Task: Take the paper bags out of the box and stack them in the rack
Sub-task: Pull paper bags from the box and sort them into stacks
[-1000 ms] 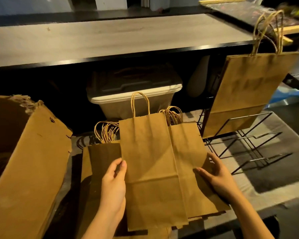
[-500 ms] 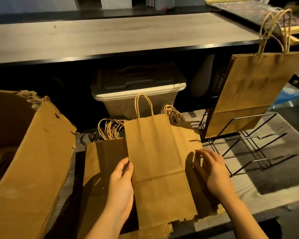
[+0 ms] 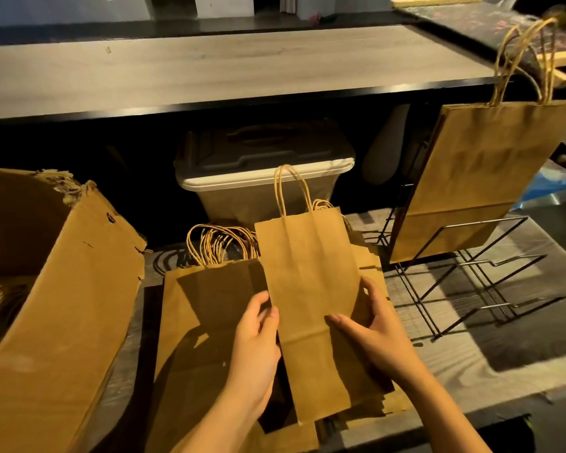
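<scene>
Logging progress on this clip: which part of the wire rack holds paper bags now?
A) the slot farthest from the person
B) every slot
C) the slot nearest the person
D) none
A: the paper bags stand upright in the farthest slot of the wire rack; its nearer slots hold nothing.

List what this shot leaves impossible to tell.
Cardboard box contents: head view, cut off by left edge, shadowed.
Count of bags in the rack: head view, front bag hides those behind.
Pile under the held bag: head view, bag and right hand cover it.
</scene>
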{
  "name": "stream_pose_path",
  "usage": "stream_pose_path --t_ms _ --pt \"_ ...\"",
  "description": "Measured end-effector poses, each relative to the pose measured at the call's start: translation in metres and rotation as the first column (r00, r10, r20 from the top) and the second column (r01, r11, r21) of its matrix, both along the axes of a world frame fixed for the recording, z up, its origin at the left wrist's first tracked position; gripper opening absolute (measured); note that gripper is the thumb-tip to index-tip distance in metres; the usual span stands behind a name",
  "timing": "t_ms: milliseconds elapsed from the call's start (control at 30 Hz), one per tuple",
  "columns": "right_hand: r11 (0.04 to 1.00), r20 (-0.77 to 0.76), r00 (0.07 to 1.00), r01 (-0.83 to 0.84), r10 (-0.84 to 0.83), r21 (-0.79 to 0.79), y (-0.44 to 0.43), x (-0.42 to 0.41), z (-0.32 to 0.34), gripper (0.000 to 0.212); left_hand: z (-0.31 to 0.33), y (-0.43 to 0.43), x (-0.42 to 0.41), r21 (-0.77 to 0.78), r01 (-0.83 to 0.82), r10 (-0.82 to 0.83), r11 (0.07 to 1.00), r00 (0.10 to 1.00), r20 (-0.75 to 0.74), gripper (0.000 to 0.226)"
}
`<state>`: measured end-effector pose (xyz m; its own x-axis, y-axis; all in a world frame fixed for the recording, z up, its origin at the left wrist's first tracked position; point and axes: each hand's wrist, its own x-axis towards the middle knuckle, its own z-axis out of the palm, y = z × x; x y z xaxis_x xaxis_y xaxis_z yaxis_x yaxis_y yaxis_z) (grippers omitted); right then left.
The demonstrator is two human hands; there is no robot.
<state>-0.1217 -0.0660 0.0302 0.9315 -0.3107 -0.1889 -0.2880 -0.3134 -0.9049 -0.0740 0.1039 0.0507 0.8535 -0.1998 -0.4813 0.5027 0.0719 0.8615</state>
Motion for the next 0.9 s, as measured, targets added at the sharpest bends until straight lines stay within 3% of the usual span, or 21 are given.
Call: stream_pose_path --t_ms 167,300,467,733,833,900 --pt "0.996 0.107 0.993 0.060 -0.052 -0.073 -0.002 0.004 0.001 0.085 0.005 -0.010 0.006 0.292 0.148 -0.214 0.945 0.954 0.210 0.038" --pt "0.967 0.228 0.967 0.162 -0.116 -0.195 -0.011 0.006 -0.001 0.082 0.012 -0.020 0.015 0.474 0.208 -0.363 0.855 0.894 0.262 0.049" --pt "0.914 0.268 0.938 0.293 -0.218 -0.281 -0.019 0.003 -0.008 0.073 0.013 -0.039 0.016 0.491 0.289 -0.455 0.822 0.852 0.260 0.058" --pt "0.877 0.059 0.944 0.324 -0.325 -0.354 -0.030 -0.011 -0.029 0.073 -0.006 -0.043 -0.002 0.514 0.454 -0.579 0.728 0.808 0.106 0.066" --pt "0.912 -0.029 0.942 0.316 -0.335 -0.262 -0.025 -0.014 -0.033 0.073 -0.009 -0.038 -0.006 0.513 0.489 -0.592 0.705 0.804 0.047 0.071" --pt "0.924 -0.060 0.942 0.309 -0.330 -0.225 -0.023 -0.012 -0.034 0.074 -0.008 -0.038 -0.006 0.426 0.538 -0.591 0.727 0.807 -0.009 0.072"
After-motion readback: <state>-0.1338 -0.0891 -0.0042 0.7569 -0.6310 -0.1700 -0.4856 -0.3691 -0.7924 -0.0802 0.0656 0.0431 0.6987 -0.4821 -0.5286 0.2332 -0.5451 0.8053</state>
